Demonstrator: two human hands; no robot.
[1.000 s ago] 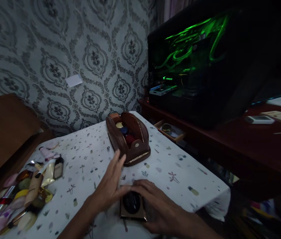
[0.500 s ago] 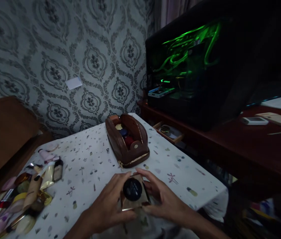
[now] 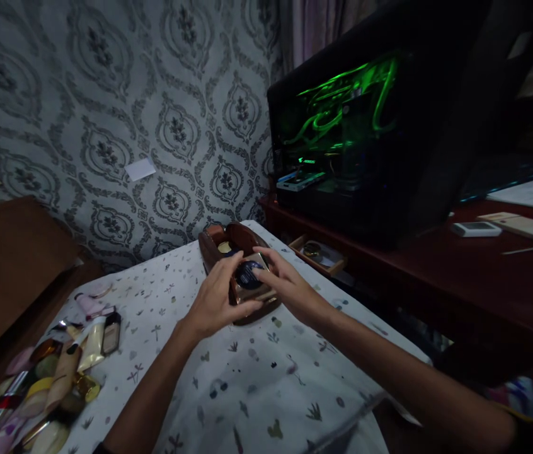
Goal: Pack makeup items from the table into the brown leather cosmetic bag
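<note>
A square gold cosmetic container with a dark round top (image 3: 246,275) is held between both my hands. My left hand (image 3: 217,296) grips its left side and near edge, fingers closed around it. From the right, my right hand (image 3: 285,279) holds the other side, with a fingertip on the dark top. Directly beneath and behind the container lies a brown makeup bag (image 3: 206,251), unzipped and gaping. A pale gold item (image 3: 225,247) shows inside the bag; my hands hide most of its other contents. Whether the container touches the bag I cannot tell.
On the left of the patterned tablecloth (image 3: 167,372) lies a pile of cosmetics, including a cream tube (image 3: 92,345) and a small dark-capped bottle (image 3: 112,331). A green-lit computer case (image 3: 342,145) stands on the dark red desk at right, above a partly open drawer (image 3: 322,255).
Both hands have moved forward, away from me, carrying the gold container from the near side of the table to over the makeup bag. The view has shifted slightly.
</note>
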